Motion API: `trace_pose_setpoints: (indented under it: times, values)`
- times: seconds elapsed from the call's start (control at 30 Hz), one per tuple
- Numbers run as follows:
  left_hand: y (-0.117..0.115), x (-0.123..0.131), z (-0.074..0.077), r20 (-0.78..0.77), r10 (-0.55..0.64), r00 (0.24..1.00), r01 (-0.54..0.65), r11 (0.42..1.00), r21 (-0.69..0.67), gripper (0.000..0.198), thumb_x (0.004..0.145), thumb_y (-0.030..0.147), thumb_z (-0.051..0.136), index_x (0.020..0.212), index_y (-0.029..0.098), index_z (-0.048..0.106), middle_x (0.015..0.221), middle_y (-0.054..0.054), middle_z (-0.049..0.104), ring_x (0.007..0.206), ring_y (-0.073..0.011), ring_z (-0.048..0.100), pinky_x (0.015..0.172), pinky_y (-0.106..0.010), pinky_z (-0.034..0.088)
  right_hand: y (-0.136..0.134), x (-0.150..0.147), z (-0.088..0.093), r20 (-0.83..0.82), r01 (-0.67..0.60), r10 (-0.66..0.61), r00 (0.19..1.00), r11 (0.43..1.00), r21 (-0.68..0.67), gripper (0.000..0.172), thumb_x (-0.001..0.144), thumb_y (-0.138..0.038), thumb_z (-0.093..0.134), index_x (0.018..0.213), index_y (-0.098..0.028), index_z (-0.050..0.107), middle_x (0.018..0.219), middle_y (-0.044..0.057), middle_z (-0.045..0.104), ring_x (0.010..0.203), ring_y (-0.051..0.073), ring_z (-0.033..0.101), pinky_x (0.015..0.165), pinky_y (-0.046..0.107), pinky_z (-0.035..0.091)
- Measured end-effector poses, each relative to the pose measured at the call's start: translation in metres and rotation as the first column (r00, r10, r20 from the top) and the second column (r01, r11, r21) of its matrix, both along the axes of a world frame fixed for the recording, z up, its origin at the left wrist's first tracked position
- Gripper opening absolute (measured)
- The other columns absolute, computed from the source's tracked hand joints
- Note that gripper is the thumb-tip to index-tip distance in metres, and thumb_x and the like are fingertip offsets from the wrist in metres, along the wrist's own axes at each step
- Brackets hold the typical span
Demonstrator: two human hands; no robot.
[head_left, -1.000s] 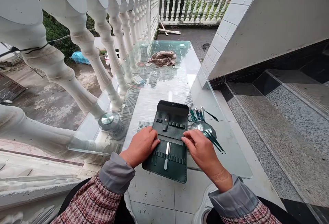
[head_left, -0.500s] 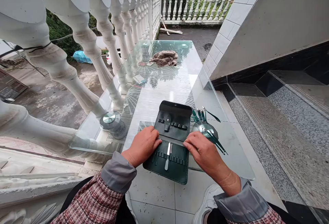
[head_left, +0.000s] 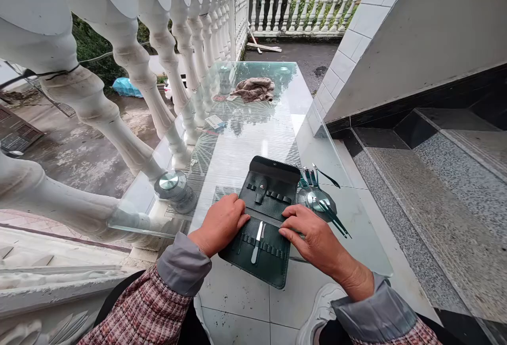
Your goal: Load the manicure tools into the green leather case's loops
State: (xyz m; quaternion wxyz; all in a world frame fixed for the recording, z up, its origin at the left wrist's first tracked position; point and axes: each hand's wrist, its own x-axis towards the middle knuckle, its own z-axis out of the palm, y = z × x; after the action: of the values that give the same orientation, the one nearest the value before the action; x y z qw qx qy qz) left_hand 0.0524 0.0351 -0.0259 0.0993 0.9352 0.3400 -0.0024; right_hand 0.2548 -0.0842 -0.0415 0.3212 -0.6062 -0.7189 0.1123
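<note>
A dark green manicure-tool case lies unfolded on the glass table, its near end over the front edge. My left hand is closed on the case's left edge by the fold. Over the right edge, my right hand has its thumb and fingers apart, fingertips touching the case. A silver flat tool is tucked in the lower panel's loops; a slim dark piece beside it is hard to make out. The upper panel has loops and a small snapped strap. Right of the case lie green-handled tweezers and several clippers.
The glass table has round metal-capped legs. A crumpled brown cloth and a small card lie farther back. A white balustrade runs along the left, stone steps along the right.
The case has turned slightly, its upper flap shifting right and its lower end left. My right hand's fingers have spread and moved a little inward over the edge. My left hand stays put.
</note>
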Motion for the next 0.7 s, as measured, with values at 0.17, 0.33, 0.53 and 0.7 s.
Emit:
trace_pose_setpoints:
  times: [0.17, 0.33, 0.53, 0.7]
  values:
    - [-0.002, -0.001, 0.001, 0.025, -0.001, 1.000, 0.000, 0.999, 0.041, 0.020, 0.091, 0.035, 0.048, 0.083, 0.018, 0.054, 0.089, -0.005, 0.054, 0.082, -0.0189, 0.053, 0.067, -0.029, 0.044, 0.000, 0.001, -0.002, 0.004, 0.011, -0.011, 1.000, 1.000, -0.023, 0.014, 0.086, -0.023, 0.051, 0.076, -0.021, 0.061, 0.096, 0.009, 0.060, 0.093, 0.021, 0.056, 0.080, 0.036, 0.049]
    - [-0.016, -0.006, 0.009, 0.187, -0.238, 0.953, 0.204, 0.961, 0.185, 0.046, 0.085, 0.060, 0.046, 0.096, 0.017, 0.056, 0.098, -0.009, 0.057, 0.092, -0.0235, 0.052, 0.081, -0.036, 0.044, -0.001, 0.002, -0.003, -0.012, 0.012, -0.012, 1.000, 1.000, -0.007, 0.013, 0.085, -0.023, 0.051, 0.076, -0.020, 0.060, 0.095, 0.008, 0.060, 0.093, 0.021, 0.056, 0.080, 0.037, 0.048]
    - [-0.033, 0.001, 0.011, 0.164, -0.672, 0.722, 0.654, 0.741, 0.154, 0.064, 0.075, 0.064, 0.057, 0.117, 0.016, 0.049, 0.117, -0.014, 0.055, 0.115, -0.0277, 0.044, 0.104, -0.041, 0.031, -0.002, 0.001, -0.002, -0.018, 0.013, -0.012, 1.000, 1.000, 0.017, 0.014, 0.086, -0.020, 0.050, 0.076, -0.020, 0.059, 0.093, 0.008, 0.060, 0.094, 0.020, 0.056, 0.083, 0.036, 0.047]
    - [-0.038, 0.010, 0.003, 0.084, -0.675, 0.733, 0.663, 0.737, 0.131, 0.076, 0.069, 0.060, 0.067, 0.122, 0.010, 0.044, 0.119, -0.016, 0.053, 0.113, -0.0281, 0.045, 0.104, -0.041, 0.031, -0.003, 0.001, -0.004, 0.017, 0.022, -0.022, 1.000, 1.000, 0.015, 0.014, 0.086, -0.019, 0.048, 0.076, -0.020, 0.058, 0.095, 0.008, 0.059, 0.094, 0.020, 0.055, 0.083, 0.037, 0.047]
